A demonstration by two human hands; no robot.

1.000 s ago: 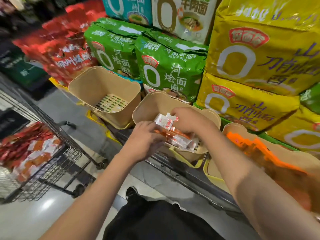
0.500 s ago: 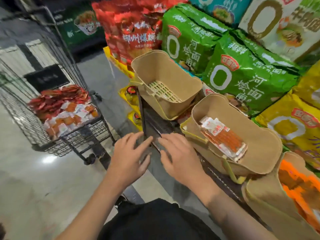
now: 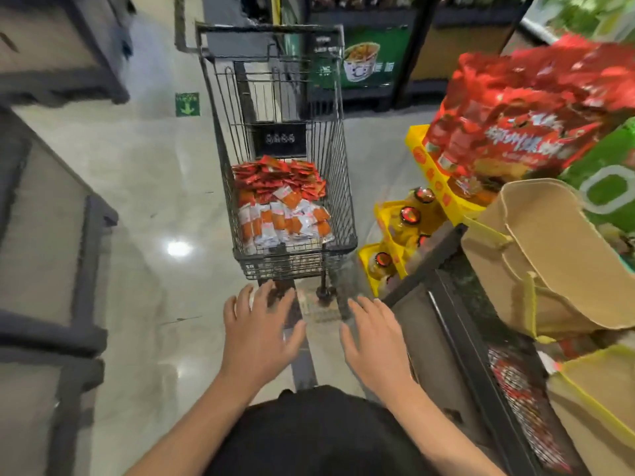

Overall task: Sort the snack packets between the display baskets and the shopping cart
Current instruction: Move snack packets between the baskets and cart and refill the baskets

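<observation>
- A glossy pale floor [image 3: 144, 187] is reflecting a ceiling light.
- A green arrow sticker [image 3: 187, 104] is lying on it.
- Big red noodle bags [image 3: 529, 125] are sitting piled above a yellow rack [image 3: 433, 173].
- Capped bottles [image 3: 409, 214] are standing in the yellow trays below.
- A green cup-noodle sign [image 3: 364, 60] is showing at the back.

Bare forearms, no sleeves in view; black garment [image 3: 319, 438] below.
</observation>
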